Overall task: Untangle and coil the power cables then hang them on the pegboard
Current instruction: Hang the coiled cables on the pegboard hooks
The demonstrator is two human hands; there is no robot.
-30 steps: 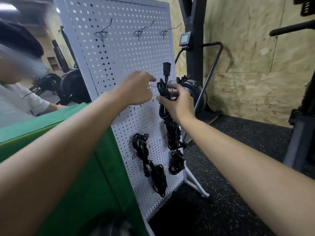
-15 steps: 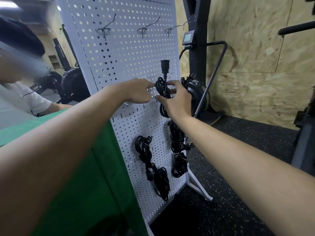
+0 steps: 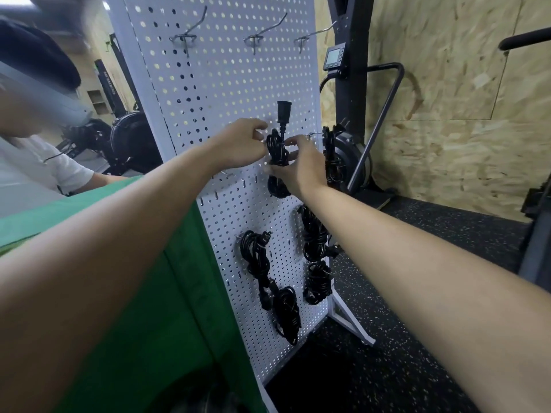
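Black coiled cable sits between the two hands, held up against the white pegboard. Its plug stands upright just above the fingers. The right hand grips the coil round its middle, with the thumb on top and the fingers curled under from the right side. A lower loop of the same cable hangs out just below that hand. The left hand has its fingers curled, the tips touching the coil's left edge (whether they pinch the cable itself or a peg behind it, I cannot tell).

Just beyond the right hand, at the board's far edge, a hung bundle dangles. Below the right wrist the stacked bundles hang one over the other. Below the left hand hangs the lower pair, its bottom coil near the board's foot. Well above both hands, three metal hooks jut from the top row.

Under the left forearm lies the table, draped in green cloth. Under the right forearm is dark speckled floor, with a chipboard wall and a black exercise machine behind the board. Beyond the left arm sits a second person in a white sleeve.
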